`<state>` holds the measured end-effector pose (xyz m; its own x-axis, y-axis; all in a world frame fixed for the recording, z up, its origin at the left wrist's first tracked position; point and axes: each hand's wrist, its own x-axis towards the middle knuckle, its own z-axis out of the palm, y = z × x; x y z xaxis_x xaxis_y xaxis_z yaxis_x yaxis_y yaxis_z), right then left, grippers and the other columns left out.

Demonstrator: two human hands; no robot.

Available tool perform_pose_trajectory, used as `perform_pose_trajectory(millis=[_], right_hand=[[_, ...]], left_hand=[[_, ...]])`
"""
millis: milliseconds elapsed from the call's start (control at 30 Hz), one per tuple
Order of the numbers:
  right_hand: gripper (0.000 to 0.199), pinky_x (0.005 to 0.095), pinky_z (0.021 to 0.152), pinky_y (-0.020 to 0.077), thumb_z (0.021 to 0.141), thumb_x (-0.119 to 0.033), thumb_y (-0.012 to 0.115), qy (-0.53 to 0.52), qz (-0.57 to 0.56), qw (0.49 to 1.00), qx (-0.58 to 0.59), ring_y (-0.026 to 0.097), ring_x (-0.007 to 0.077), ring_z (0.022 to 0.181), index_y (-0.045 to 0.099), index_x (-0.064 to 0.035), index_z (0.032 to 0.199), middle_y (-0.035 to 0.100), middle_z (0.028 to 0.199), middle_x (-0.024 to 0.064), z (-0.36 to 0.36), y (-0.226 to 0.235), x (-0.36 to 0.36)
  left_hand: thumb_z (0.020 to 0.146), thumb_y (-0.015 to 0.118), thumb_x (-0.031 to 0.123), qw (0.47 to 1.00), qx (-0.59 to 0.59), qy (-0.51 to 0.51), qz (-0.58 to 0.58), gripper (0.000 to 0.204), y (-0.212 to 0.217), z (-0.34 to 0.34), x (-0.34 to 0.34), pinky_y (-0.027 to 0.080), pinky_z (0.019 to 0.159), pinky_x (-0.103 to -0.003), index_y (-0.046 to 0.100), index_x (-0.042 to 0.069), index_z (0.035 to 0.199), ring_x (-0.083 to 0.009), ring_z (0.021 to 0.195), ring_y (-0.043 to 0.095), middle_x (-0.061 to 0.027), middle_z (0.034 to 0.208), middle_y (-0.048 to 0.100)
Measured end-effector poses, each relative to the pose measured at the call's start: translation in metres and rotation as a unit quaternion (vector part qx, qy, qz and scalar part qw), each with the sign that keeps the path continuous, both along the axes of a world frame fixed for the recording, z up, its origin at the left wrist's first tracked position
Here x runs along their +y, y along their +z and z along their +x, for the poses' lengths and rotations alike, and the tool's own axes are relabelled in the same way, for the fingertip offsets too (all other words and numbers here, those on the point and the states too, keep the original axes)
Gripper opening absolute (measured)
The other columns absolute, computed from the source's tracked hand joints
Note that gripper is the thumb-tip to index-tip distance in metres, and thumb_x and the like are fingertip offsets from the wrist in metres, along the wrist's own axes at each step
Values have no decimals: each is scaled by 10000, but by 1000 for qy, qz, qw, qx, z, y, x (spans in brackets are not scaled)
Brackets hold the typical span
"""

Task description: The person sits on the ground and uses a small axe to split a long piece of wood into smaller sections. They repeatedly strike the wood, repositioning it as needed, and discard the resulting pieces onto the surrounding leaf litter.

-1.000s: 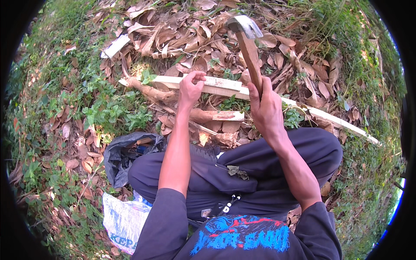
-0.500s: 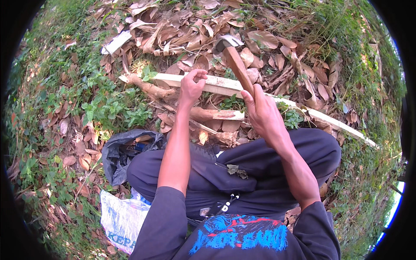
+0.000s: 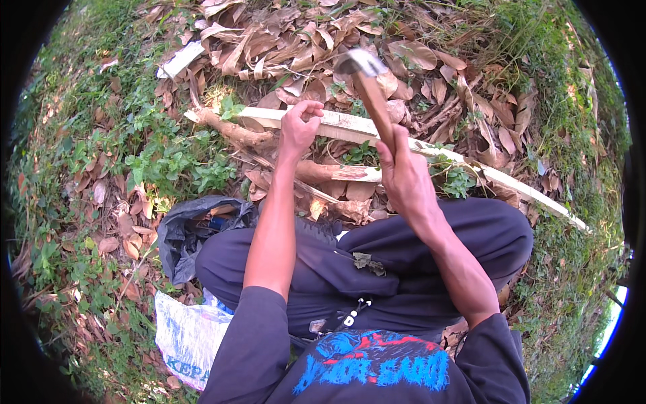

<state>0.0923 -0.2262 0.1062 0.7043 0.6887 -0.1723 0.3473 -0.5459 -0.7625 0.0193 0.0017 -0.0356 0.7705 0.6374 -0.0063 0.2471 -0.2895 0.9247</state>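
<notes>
Hammer (image 3: 375, 101) first: in the head view we find it raised above the pale wooden strip (image 3: 521, 187), its head up and leaning a little to the left, the metal blurred. Our right hand (image 3: 408, 176) is wrapped around the lower part of its wooden handle, the thumb laid along one side. Our left hand (image 3: 299, 132) is at the strip, near its left part, with the fingers bent and the thumb drawn toward the forefinger; we cannot tell whether anything small is pinched between them. Just to the right of those fingers, a shorter pale piece (image 3: 350, 123) lies along the strip, which slants down to the right and seems to bend near the rim. Below its left end we see a brown branch (image 3: 243, 136), and nearer our legs a thicker stick (image 3: 333, 171) with a bared, pale right end. Dry leaves (image 3: 259, 50) cover the ground beyond. A black plastic bag (image 3: 176, 252) sits open beside our left knee, with a white printed bag (image 3: 187, 337) closer to us. We sit cross-legged in dark trousers (image 3: 464, 232), a crumpled leaf (image 3: 369, 264) resting on them.
</notes>
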Motion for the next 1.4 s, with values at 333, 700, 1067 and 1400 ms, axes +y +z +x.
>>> perform_pose_trajectory(millis=[333, 700, 1067, 1400], right_hand=[[287, 595, 614, 406, 1058, -318, 430, 50, -12, 999, 16, 578, 534, 691, 418, -34, 1095, 587, 669, 303, 4, 22, 4], [334, 551, 581, 408, 1058, -313, 445, 0, 22, 1000, 2, 591, 509, 672, 461, 1, 1172, 586, 666, 300, 12, 35, -8], [304, 619, 631, 442, 1059, -332, 409, 45, -121, 992, 14, 595, 550, 681, 398, -34, 1119, 618, 696, 302, -4, -42, -3], [283, 572, 578, 394, 1060, -309, 439, 18, 26, 999, -26, 580, 526, 691, 420, -32, 1118, 586, 677, 295, 4, 24, -7]], left_hand=[[815, 576, -7, 999, -32, -3, -21, 277, -8, -2, 5, 505, 741, -237, 696, 10, 1064, -95, 807, 650, -45, 895, 710], [822, 622, 38, 993, -14, -42, 108, 231, 1, 1, -4, 505, 776, -274, 738, 44, 1023, -136, 826, 644, -37, 877, 694], [810, 545, 2, 999, -28, 17, -28, 263, 4, 1, 0, 505, 709, -251, 715, 2, 1010, -117, 765, 648, -61, 853, 711], [805, 575, 9, 998, -18, 25, -57, 236, 2, -2, 7, 475, 639, -229, 709, 0, 999, -68, 707, 602, -23, 829, 693]])
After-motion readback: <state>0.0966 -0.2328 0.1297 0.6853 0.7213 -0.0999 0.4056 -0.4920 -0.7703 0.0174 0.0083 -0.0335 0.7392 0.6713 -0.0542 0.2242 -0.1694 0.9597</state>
